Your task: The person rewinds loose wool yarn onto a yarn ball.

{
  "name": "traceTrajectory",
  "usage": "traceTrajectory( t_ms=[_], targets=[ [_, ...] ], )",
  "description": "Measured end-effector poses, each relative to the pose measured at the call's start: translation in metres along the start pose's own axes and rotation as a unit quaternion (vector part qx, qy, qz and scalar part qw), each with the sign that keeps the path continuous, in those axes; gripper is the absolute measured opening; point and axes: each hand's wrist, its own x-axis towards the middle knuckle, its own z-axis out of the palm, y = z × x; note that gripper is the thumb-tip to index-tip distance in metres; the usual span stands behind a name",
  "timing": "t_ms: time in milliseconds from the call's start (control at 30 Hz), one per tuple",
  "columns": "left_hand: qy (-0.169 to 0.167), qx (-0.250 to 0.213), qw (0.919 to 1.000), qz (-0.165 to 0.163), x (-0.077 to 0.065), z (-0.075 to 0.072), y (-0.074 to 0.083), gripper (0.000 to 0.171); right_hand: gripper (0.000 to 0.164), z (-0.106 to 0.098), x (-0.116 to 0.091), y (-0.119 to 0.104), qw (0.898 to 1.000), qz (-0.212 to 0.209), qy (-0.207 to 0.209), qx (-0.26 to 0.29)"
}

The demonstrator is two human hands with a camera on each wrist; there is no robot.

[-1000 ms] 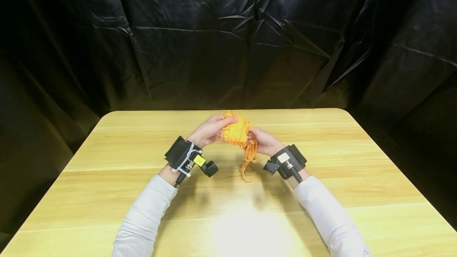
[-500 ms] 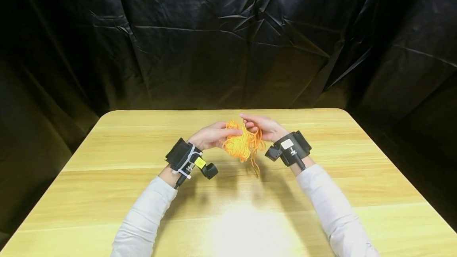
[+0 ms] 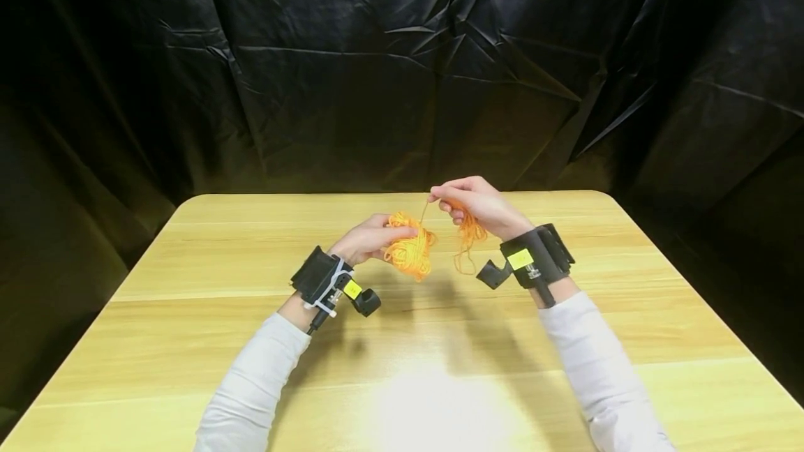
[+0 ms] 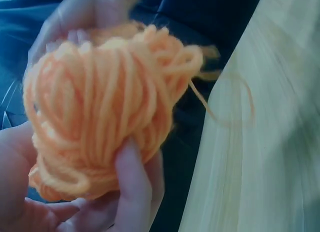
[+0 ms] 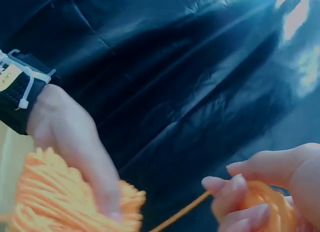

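An orange ball of yarn is held above the table by my left hand, thumb across its near side. In the left wrist view, the fingers curl round the wound yarn. Up and to the right, my right hand pinches a strand of yarn that runs taut from the ball. Loose loops of yarn are gathered in its palm, with some dangling below. In the right wrist view, the strand stretches between the ball and the pinching fingertips.
The pale wooden table spreads beneath both hands, its far edge just behind them. A black curtain hangs beyond that edge. Each wrist wears a black strap with a small camera mount.
My right hand has moved up and right, away from the ball, carrying the loose loops and drawing a strand out straight. My left hand has shifted only slightly with the ball.
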Motion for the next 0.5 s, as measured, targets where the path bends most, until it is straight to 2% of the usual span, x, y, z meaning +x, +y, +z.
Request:
traceTrajectory(
  t_ms=[100,233,367,500],
  targets=[
    [0.029,-0.006,0.9996,0.003,0.000,-0.003,-0.003,0.033,0.030,-0.006,-0.014,-0.012,0.994,0.000,0.008,-0.112],
    [0.071,-0.030,0.9970,0.014,0.001,-0.010,-0.008,0.030,0.027,-0.018,-0.032,-0.022,0.973,0.009,0.038,-0.227],
    [0.098,-0.042,0.9941,0.016,0.001,-0.012,-0.010,0.031,0.025,-0.032,-0.050,-0.026,0.962,-0.040,0.102,-0.248],
    [0.116,-0.053,0.9918,0.007,0.001,-0.012,-0.011,0.031,0.022,-0.045,-0.069,-0.029,0.958,-0.088,0.192,-0.191]
  ],
)
